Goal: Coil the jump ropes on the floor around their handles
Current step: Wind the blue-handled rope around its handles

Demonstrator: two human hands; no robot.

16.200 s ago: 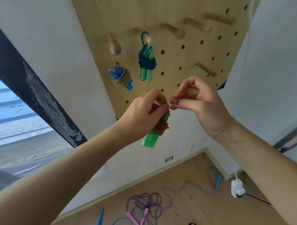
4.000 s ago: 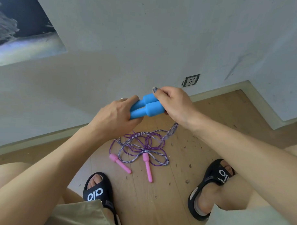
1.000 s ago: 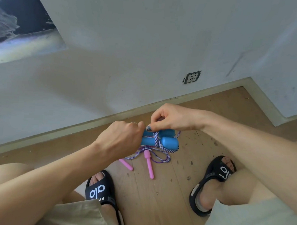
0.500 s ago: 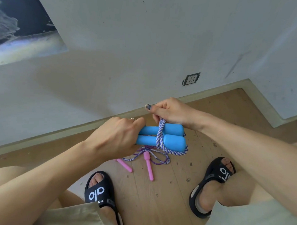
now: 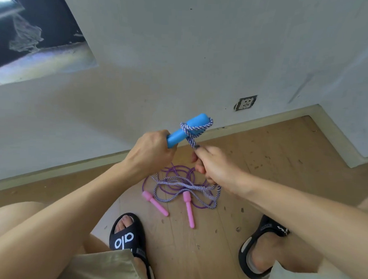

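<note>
fingers (image 5: 157, 146) tight around blue handles (image 5: 186, 130)

Two hands (image 5: 151, 150), two sandals (image 5: 127, 239), two pink handles (image 5: 154, 203), two ropes (image 5: 191, 129), one blue handle bundle (image 5: 185, 131) and one wall socket (image 5: 245, 103).

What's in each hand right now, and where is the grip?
Left hand grips the blue handles at their lower end. Right hand grips the striped rope just below its wrap on the handles.

One head view only. We look steeply down, close over our hands, toward floor (image 5: 272, 163) and wall (image 5: 182, 45).
</note>
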